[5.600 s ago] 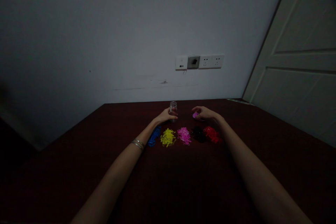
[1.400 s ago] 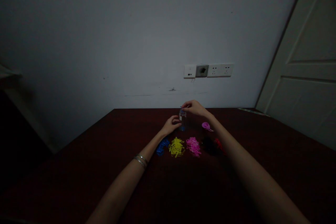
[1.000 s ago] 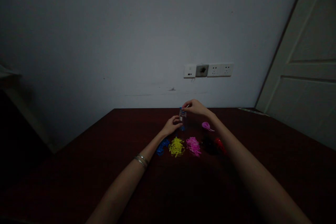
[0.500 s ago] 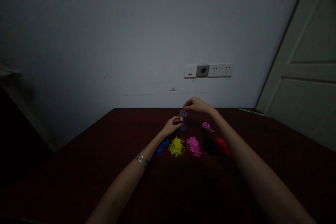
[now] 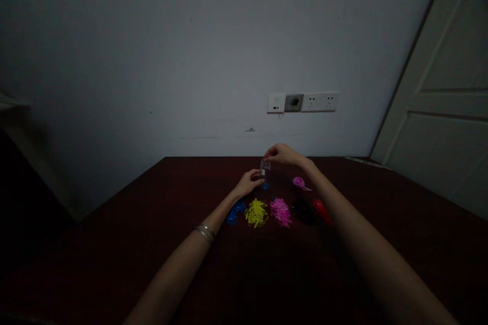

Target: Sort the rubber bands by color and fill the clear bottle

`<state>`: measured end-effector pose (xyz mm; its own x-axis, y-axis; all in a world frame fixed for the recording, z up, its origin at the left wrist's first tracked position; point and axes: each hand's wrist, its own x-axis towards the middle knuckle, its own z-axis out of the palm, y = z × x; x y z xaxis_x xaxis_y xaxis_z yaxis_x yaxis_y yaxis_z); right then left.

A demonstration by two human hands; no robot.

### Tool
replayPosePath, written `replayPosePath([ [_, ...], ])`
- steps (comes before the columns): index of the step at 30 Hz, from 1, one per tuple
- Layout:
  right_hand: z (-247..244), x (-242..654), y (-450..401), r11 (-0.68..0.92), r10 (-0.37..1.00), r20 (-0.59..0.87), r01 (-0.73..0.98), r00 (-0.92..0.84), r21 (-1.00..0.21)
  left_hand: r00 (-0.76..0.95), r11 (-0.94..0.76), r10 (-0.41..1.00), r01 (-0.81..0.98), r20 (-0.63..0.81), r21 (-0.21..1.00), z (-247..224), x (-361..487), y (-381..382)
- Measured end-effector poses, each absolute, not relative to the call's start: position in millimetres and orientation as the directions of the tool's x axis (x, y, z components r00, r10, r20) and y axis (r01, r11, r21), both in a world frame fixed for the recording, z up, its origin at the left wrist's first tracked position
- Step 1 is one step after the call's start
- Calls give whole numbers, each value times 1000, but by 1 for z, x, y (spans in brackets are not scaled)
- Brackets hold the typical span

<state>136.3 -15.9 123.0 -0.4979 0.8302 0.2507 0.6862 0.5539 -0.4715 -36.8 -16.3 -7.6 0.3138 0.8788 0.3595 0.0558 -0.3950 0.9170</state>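
Note:
A small clear jar (image 5: 266, 173) stands upright near the back of the table, with a white label and something blue at its bottom. My left hand (image 5: 249, 184) is closed around its left side, thumb in front and fingers behind. Over the jar's mouth, my right hand (image 5: 281, 154) has its fingertips pinched together; whatever they hold, if anything, is too small to make out. Closest to my left wrist lies a blue heap (image 5: 236, 212) of small pieces. Beside it are a yellow heap (image 5: 256, 213) and a pink heap (image 5: 281, 212) of thin strips.
A black heap (image 5: 304, 210) and a red heap (image 5: 322, 212) continue the row to the right, the red one partly behind my right forearm. A pink funnel-like piece (image 5: 299, 183) lies behind them on the dark table (image 5: 183, 183). The wall (image 5: 213, 61) rises at the table's back edge.
My right fingertips have come slightly left and down at the jar's mouth. The blue seen at the rim before no longer shows there. My left hand stays on the jar.

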Motion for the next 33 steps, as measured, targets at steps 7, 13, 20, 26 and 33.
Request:
replayPosePath([
  [7,117,153,-26,511,859,307,713,-410,-480,338,-337,899,122,280,934,0,-48,-8],
  [13,76,168,-24,396,893,11,776,-449,-491,408,-250,913,548,5,798,13,-80,0],
  [20,35,148,-32,350,888,-131,831,-442,-432,545,-341,837,598,-55,726,12,-77,-9],
  [26,29,135,-37,413,864,-115,821,-490,-395,555,-349,831,581,-45,735,7,-71,-10],
  [33,29,131,-40,400,864,-118,809,-490,-432,575,-372,818,564,-28,737,3,-68,-11],
])
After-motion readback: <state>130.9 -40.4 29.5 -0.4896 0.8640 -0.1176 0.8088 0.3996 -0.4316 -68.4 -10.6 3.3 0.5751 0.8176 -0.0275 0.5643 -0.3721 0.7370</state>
